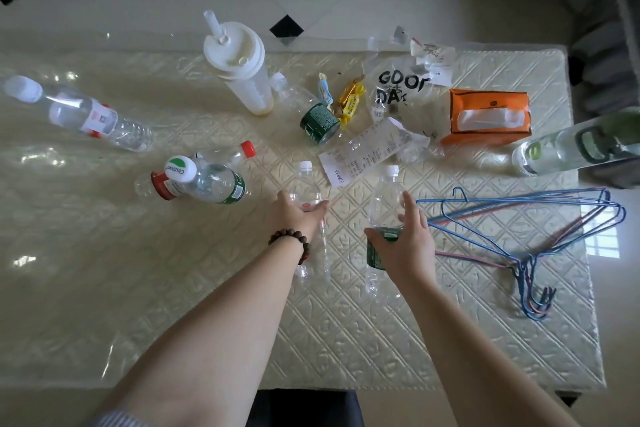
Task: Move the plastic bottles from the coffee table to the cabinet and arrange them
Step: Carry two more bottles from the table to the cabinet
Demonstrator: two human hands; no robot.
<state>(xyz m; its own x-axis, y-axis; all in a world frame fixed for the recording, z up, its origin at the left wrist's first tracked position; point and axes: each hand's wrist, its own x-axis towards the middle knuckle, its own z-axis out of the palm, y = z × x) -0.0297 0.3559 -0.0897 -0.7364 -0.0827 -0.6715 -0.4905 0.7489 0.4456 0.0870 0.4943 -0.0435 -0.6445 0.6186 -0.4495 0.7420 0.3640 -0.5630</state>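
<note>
Now each hand's grip clamps an upright bottle, left (297, 215) clear-labelled (306, 189), right (405, 243) green-labelled (386, 201), caps up.

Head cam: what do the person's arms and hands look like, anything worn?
Both forearms are bare. The left wrist carries a bracelet of round, dark brown beads just behind the left hand. A bit of striped, light fabric, probably a sleeve, shows at the bottom left. The right hand and wrist wear nothing visible.

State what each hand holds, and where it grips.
Left hand grips a clear bottle mid-body; right hand grips a green-labelled bottle at its label band.
</note>
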